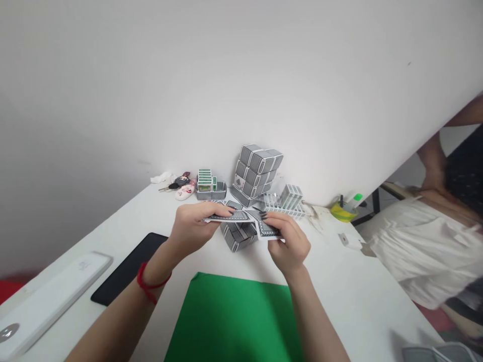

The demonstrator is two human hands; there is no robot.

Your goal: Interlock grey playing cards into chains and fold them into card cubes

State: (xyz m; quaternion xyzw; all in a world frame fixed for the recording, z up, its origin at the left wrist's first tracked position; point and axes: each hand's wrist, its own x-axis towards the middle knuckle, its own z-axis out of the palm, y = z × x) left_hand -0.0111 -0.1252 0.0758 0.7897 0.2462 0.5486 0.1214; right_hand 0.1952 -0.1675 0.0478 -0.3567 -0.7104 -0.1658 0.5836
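Between thumb and fingers, my left hand (pixel 196 223) pinches a grey-patterned playing card (pixel 239 216) with a white border. My right hand (pixel 289 241) grips another patterned playing card (pixel 267 230), tilted downward. The inner edges of the two cards meet or overlap in front of me. Just below and behind them sits a box shape built from folded cards (pixel 236 239), partly hidden by the cards and my left hand. A taller stack of card-built blocks (pixel 254 173) stands behind, an ace of spades showing on its side.
A card tray with small green-and-white boxes (pixel 205 180) stands back left, beside keys and trinkets (pixel 184 188). At the right are a card-built tray (pixel 290 198) and a yellow tape roll (pixel 341 212). A green sheet (pixel 234 317), black phone (pixel 130 269) and white long case (pixel 56 301) lie nearer. Another person (pixel 433 236) sits right.
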